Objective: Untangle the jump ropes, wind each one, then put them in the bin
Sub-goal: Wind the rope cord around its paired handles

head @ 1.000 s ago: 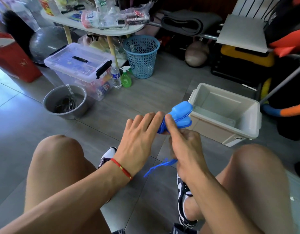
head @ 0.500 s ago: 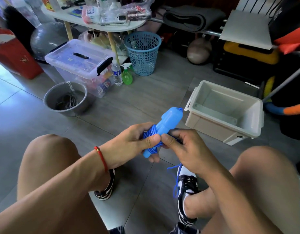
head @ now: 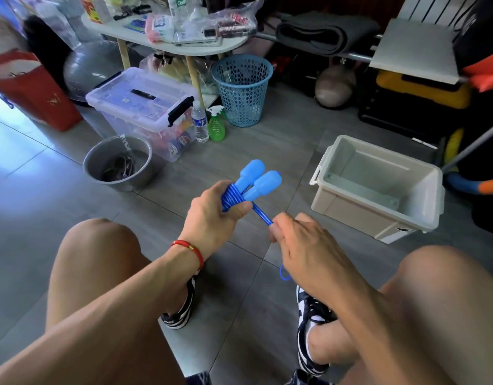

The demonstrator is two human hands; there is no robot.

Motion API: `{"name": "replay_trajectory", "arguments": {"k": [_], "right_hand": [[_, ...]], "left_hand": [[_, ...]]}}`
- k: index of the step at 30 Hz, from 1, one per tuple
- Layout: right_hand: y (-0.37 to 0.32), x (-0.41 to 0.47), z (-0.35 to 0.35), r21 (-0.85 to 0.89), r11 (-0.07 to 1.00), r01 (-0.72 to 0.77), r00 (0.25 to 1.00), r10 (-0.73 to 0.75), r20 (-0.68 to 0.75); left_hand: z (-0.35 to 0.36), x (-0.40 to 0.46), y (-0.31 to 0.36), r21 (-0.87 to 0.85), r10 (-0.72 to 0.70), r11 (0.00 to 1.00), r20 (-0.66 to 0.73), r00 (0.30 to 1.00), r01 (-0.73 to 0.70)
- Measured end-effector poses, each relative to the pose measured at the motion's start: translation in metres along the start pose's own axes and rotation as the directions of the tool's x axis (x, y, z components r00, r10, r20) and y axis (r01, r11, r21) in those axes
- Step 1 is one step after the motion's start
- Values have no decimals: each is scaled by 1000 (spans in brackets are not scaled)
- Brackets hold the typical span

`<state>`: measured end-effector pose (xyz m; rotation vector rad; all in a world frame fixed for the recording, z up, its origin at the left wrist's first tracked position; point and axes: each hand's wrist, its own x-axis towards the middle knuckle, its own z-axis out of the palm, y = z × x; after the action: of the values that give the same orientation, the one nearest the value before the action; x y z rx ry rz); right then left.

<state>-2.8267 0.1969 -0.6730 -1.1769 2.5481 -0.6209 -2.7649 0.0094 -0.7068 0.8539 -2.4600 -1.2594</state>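
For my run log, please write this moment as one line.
left hand: grips wound blue jump rope | right hand: pulls rope tail | bin: empty

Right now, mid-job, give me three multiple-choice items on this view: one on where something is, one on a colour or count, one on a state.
1. Where does the beige bin stand?
A. on the floor to the person's right
B. on the white table
C. on the person's lap

2. How many light blue handles stick out above the left hand?
A. one
B. two
C. four

3. What state is the blue jump rope in?
A. lying loose on the floor
B. already in the bin
C. wound round the handles, its tail pulled by the right hand

Answers:
1 A: the bin sits open on the floor tiles at the right.
2 B: two rounded handles show side by side.
3 C: coils wrap the handles under the left hand's fingers, and a strand runs to the right hand.
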Motion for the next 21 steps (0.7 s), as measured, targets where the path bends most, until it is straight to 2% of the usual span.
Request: {"name": "replay_trajectory", "arguments": {"k": [2,5,8,10,13,16,18,21], "right_hand": [[-2,-1,-4,-74,996,49,998,-51,-24],[6,1,-5,-218,965,143,972,-179,-156],[20,7,-8,-329,909,257,945,-308,-113],[25,10,-12,-352,882,312,929,-361,-81],[34,13,-16,-282,920,273,938,-320,-134],[44,15,-20,-155,961,229,955,-253,-157],[46,17,-22,-93,977,194,972,-205,-119],[49,21,-24,53,989,138,990,-138,-6]], "left_hand": [[1,-2,1,133,73,988,16,997,-75],[2,-5,1,279,156,944,103,982,-179],[10,-13,3,421,190,864,239,952,-278],[17,-21,5,448,217,821,328,919,-354],[23,-33,9,395,283,806,399,872,-442],[24,-43,11,349,395,782,364,844,-516],[22,-45,13,346,435,763,348,830,-546],[18,-44,14,327,441,746,409,799,-579]]}}
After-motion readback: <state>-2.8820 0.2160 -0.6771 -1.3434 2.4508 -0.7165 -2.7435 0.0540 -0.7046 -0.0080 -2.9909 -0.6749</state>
